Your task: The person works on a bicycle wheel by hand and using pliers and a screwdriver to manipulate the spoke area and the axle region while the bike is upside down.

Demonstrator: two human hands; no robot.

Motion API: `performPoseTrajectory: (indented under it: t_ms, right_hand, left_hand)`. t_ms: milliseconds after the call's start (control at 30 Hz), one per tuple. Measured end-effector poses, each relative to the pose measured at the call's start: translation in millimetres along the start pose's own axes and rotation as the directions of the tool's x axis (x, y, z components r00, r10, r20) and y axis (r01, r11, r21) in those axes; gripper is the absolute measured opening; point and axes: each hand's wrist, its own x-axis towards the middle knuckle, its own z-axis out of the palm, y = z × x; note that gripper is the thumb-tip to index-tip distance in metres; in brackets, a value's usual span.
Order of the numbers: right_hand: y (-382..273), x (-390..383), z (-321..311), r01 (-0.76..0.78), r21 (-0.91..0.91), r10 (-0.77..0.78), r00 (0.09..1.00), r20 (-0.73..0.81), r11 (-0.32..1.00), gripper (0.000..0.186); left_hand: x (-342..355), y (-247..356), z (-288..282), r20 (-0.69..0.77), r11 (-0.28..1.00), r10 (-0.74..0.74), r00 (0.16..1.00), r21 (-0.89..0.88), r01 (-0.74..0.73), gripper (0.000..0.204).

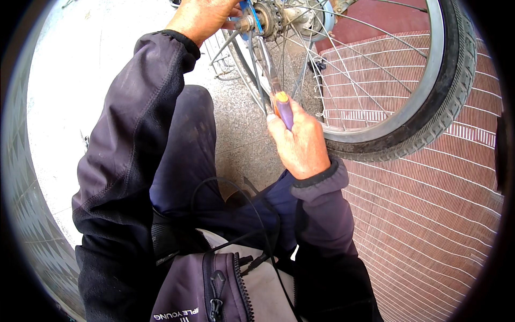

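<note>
Right hand is closed around the purple-and-orange handles of a pair of steel pliers; handles are seen at the fist, steel arms run up and left to the wheel hub. Whether the plier tips are gripping anything cannot be told, the tips are hidden among the parts at the axle.

Left hand is seen at the top edge, fingers curled onto the axle end beside the toothed steel sprocket; a blue part is seen just beside the fingertips. The hand's hold cannot be judged exactly, as it is partly cut off by the frame edge.

The spoked bicycle wheel with black ribbed tyre and silver rim is stood upright at upper right, tyre resting on the floor. Part of a wire rack is seen behind the spokes, near the left sleeve.

Floor: speckled grey stone slab under the pliers, red-brown ribbed matting to the right, pale paving at left.

Containers: a grey-and-purple zipped fabric bag is worn at the chest, bottom centre; zip is closed, contents not visible. White lettering is printed along its lower edge. Black cables are looped above it across the dark trousers.
</note>
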Motion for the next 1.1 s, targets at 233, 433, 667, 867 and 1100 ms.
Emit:
performPoseTrajectory:
  t_ms: [233, 433, 667, 867, 1100]
  right_hand:
    - [0, 0, 3, 0.017, 0.009, -0.017, 1.0, -0.014, 1.0, 0.034]
    - [0, 1, 0, 0.027, -0.084, -0.029, 0.999, -0.017, 0.996, 0.029]
    - [3, 2, -3, -0.016, 0.189, 0.0, 0.996, 0.089, 0.982, 0.031]
    - [-3, 3, -10, -0.321, 0.531, 0.099, 0.909, 0.404, 0.784, 0.034]
    - [-6, 1, -18, -0.449, 0.655, 0.05, 0.845, 0.533, 0.608, 0.038]
  left_hand:
    - [1, 2, -3, -0.014, 0.999, -0.02, 1.0, 0.035, 0.021, 0.04]
    - [3, -5, -2, 0.0, 1.0, 0.013, 1.0, 0.024, -0.013, 0.04]
    - [-7, 4, 0, 0.021, 0.998, 0.056, 0.998, -0.019, -0.056, 0.039]
    - [-1, 2, -4, -0.001, 1.0, -0.022, 1.0, -0.016, 0.022, 0.038]
    - [-2, 1, -3, 0.014, 1.0, 0.007, 1.0, -0.016, -0.007, 0.038]
